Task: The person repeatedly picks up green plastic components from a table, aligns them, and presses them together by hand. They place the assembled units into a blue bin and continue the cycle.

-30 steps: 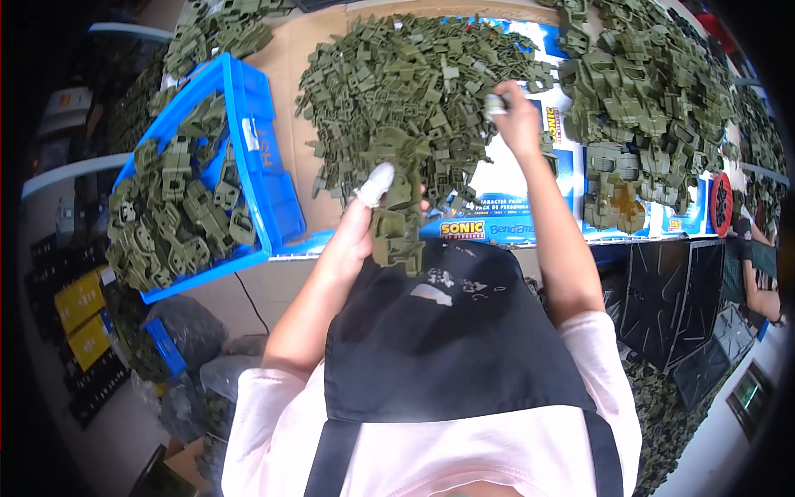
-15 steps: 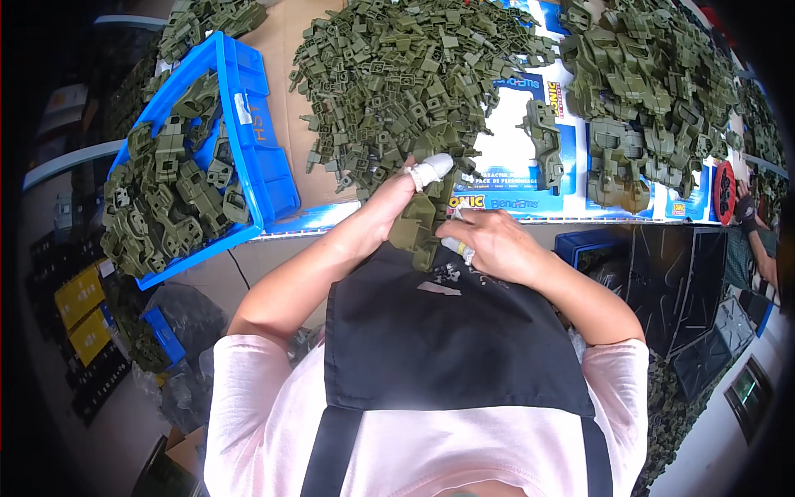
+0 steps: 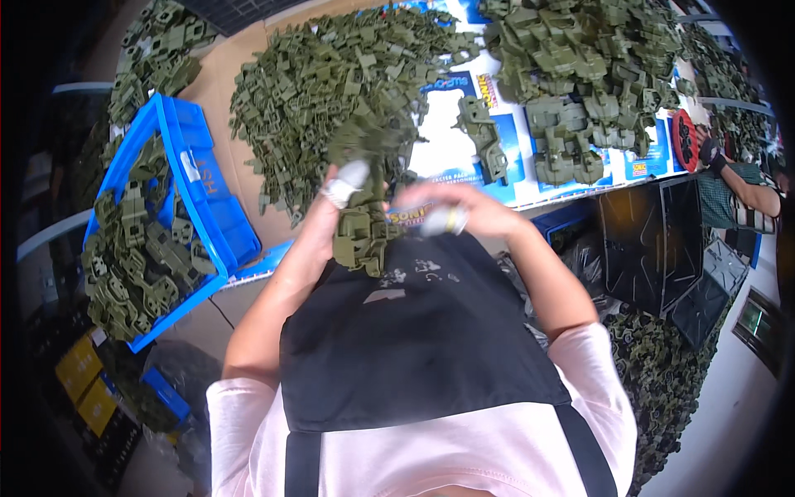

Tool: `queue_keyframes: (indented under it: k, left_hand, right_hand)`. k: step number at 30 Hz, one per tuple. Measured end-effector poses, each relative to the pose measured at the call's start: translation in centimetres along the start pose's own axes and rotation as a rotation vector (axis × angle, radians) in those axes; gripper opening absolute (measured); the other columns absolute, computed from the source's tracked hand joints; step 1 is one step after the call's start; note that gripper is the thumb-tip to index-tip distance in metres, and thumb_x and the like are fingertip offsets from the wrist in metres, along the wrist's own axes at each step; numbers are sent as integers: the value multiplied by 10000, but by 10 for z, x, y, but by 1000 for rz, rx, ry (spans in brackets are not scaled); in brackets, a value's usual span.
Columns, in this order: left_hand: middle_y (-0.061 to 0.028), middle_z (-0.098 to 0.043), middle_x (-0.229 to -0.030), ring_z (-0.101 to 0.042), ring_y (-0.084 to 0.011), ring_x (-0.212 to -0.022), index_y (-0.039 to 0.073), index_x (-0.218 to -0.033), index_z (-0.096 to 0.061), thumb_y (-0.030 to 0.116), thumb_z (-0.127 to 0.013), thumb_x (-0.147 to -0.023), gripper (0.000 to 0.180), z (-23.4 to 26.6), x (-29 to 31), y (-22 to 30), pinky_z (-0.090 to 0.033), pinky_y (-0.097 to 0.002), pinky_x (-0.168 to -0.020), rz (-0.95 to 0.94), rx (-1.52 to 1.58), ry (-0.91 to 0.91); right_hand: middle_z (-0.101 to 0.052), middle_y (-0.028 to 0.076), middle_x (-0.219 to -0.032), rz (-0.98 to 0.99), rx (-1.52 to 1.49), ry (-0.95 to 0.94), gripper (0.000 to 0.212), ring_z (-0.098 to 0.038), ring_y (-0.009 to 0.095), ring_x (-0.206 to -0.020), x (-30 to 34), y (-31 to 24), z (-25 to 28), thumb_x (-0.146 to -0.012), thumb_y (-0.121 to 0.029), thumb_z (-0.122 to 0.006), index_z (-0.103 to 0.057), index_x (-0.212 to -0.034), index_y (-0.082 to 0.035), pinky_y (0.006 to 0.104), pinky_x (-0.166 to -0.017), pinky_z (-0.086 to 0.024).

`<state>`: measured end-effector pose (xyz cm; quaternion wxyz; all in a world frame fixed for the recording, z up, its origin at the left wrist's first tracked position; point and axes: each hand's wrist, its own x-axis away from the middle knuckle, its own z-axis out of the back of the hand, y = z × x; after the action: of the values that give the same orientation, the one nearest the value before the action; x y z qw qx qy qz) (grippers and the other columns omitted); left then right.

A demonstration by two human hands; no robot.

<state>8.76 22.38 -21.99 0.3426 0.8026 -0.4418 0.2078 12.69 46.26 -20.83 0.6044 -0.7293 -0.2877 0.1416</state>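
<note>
My left hand (image 3: 321, 217), its thumb wrapped in white, grips an olive-green moulded plastic part (image 3: 362, 240) just above the chest of my black apron. The far end of the part, toward the pile, is smeared by motion. My right hand (image 3: 476, 209) is off to the right of the part, with fingers stretched out and apart and a white wrap on one digit; it is blurred, and I see nothing held in it. Just beyond the hands spreads a heap of small olive-green plastic pieces (image 3: 306, 99).
A blue bin (image 3: 211, 195) holding larger green parts stands at the left. One long green part (image 3: 482, 139) lies on printed card, with a pile of bigger parts (image 3: 580, 74) right of it. At far right are a red round object (image 3: 685, 141) and another person's arm (image 3: 741, 184).
My right hand has come away from the green part and opened. My left hand still grips the part. The whole view has shifted, so the table appears farther left.
</note>
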Motion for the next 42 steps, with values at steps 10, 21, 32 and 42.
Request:
queue_keyframes:
  k: [10,21,32,42]
  left_hand:
    - [-111,-549,-1128,-608,-266,-934,120,-1319,-324,469,-375,-920,533,11,-6,23,-525,-399,-781,-398,-297,81]
    - [-103,-432,-1257,-497,-208,-1098,142,-1332,-219,113,-571,-851,596,-16,-4,6,-474,-327,-875,-642,-481,106]
    - [-84,-464,-1230,-507,-208,-1093,134,-1280,-316,157,-609,-842,527,-9,8,13,-456,-362,-894,-784,-242,115]
    - [-194,-503,-1183,-418,-376,-1169,113,-1356,-322,259,-687,-689,775,-83,58,49,-193,-485,-1051,-962,-2053,24]
  right_hand:
    - [-315,191,-1400,132,87,749,707,-363,257,-1258,2,13,-9,-793,-116,-615,-247,-1395,-72,342,-1022,-300]
    - [-443,266,-1260,-1,693,319,756,-376,410,-1197,-24,-29,-66,-844,-239,-572,-112,-1415,-60,401,-1012,-290]
    - [-232,136,-1442,-90,-641,313,741,-323,235,-1274,-30,4,-59,-844,-252,-612,-177,-1415,-71,321,-998,-320]
    - [-568,207,-1070,-123,767,287,646,-562,361,-988,-9,-38,-31,-767,-338,-659,-420,-1285,-36,411,-854,-444]
